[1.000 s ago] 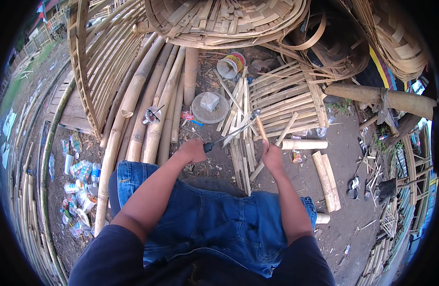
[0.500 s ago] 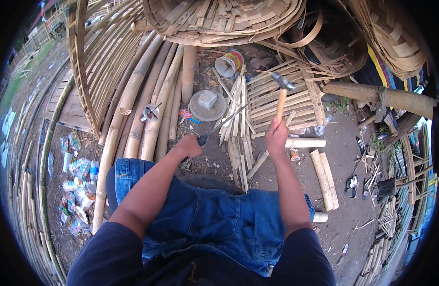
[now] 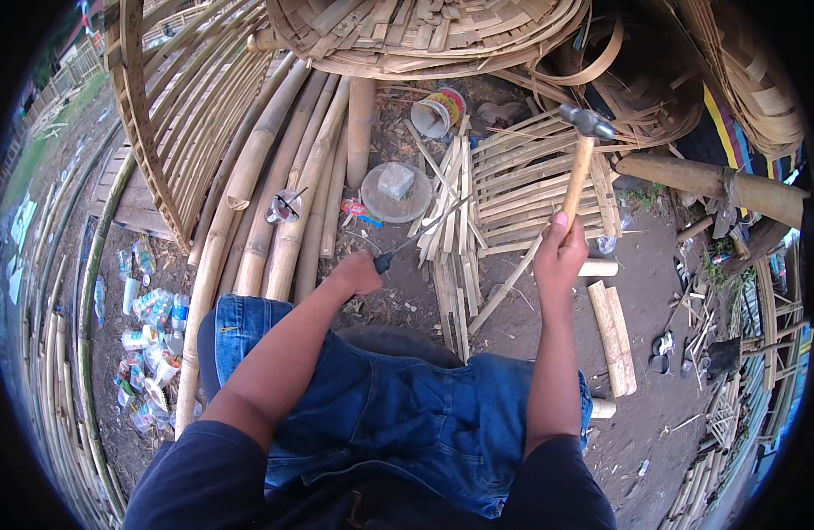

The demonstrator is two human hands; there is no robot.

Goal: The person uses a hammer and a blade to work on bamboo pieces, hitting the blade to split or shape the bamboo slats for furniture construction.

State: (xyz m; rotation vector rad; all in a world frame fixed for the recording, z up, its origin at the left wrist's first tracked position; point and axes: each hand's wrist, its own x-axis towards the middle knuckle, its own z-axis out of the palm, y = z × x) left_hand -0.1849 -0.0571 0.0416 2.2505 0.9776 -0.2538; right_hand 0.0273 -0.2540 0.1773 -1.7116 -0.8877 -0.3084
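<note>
My left hand is closed around the dark handle of a long, narrow knife. Its blade points up and right, its far part over split bamboo strips. Raised on the right, my right hand grips the wooden handle of a hammer, metal head uppermost. Beyond the hammer lies a slatted bamboo panel. A pale stone block rests on a round grey slab ahead of my left hand.
Thick bamboo poles lie to the left, with a clear cup on them. Plastic litter covers the ground farther left. Woven bamboo baskets stand at the far side. Near a white tub are more strips; a split bamboo piece lies right.
My right hand has lifted the hammer up and to the right. My left hand keeps its hold on the knife, with little movement. The view has shifted slightly.
</note>
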